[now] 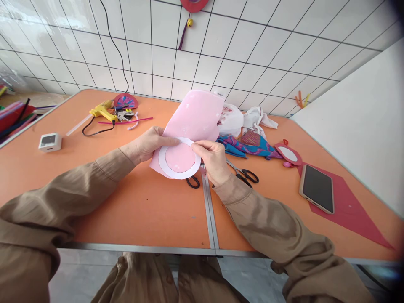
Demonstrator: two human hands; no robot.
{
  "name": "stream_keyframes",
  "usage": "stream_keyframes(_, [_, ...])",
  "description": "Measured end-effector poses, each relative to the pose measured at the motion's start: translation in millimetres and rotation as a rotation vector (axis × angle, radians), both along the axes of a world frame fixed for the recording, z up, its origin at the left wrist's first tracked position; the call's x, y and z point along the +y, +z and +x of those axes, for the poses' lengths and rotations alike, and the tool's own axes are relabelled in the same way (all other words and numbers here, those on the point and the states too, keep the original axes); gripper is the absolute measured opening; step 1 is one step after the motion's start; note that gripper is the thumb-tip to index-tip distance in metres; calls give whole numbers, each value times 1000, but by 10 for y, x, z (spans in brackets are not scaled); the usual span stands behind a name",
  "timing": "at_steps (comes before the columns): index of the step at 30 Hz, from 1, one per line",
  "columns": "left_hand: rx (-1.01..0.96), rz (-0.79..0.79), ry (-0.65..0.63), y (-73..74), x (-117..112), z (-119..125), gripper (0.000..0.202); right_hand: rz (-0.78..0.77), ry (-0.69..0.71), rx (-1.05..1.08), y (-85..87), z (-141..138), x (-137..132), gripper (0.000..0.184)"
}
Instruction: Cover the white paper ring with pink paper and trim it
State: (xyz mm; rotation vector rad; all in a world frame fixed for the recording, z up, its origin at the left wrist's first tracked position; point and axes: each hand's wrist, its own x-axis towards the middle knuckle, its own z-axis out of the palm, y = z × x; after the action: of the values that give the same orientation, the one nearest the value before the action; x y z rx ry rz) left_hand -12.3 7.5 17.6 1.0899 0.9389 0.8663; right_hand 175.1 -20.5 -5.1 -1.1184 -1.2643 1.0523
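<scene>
A pink sheet (pixel 196 114), a little curved, is held up above the table, with a white paper ring (pixel 162 159) lying against its lower part. Pink shows through the ring's round opening. My left hand (pixel 147 144) is closed on the sheet's left side, its thumb pressing on the ring's top edge. At the ring's upper right, my right hand (pixel 215 159) pinches the rim between thumb and fingers. Scissors (pixel 244 174) with black handles lie beside my right wrist. Another black handle loop (pixel 193 182) shows below the ring; the rest is covered.
On the orange table (pixel 142 210) at left are a yellow glue gun (pixel 104 110) with a cord, keys (pixel 123 114) and a white charger block (pixel 49 142). Rightward lie patterned blue fabric (pixel 252 145), plastic bags (pixel 232 120), a red-rimmed oval (pixel 288 154), a phone (pixel 317 188) and red sheet (pixel 350 210).
</scene>
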Motion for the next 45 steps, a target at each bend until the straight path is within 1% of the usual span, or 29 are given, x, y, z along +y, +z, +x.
stream_keyframes(3, [2,0,10,16,-5,-1,26,-12,9,27,4,-1,-7,16])
stream_keyframes(11, [30,-54,-3,43,8,-5,27,-17,22,8,-4,-11,-13,16])
stream_keyframes(19, [33,-11,-27,8,21,-13,29,-11,16,-20,6,-4,-8,19])
stream_keyframes(23, [47,13,-1,19,5,-4,28,-5,31,-16,-9,-3,-13,19])
stream_keyframes(25, [60,34,-2,42,-1,-13,27,-1,79,-4,-22,13,-3,24])
stream_keyframes(28, [87,97,24,99,0,-50,25,-27,194,-15,-3,84,26,43])
stream_keyframes(30, [121,148,82,147,8,-83,23,-9,194,-117,57,158,41,46])
stream_keyframes(32, [147,207,146,195,18,-117,21,55,168,-338,140,235,41,40])
stream_keyframes(34, [148,276,207,232,33,-151,20,86,283,-626,217,288,16,31])
stream_keyframes(37, [129,372,268,258,65,-201,22,57,489,-1003,267,288,-67,15])
stream_keyframes(39, [114,411,285,260,87,-228,23,44,534,-1217,260,249,-132,7])
stream_keyframes(41, [104,428,296,259,102,-245,23,56,522,-1362,241,210,-182,3])
stream_keyframes(42, [101,432,300,259,105,-248,23,68,515,-1404,233,197,-197,5])
stream_keyframes(45, [100,432,294,272,99,-247,23,110,518,-1452,225,190,-208,8])
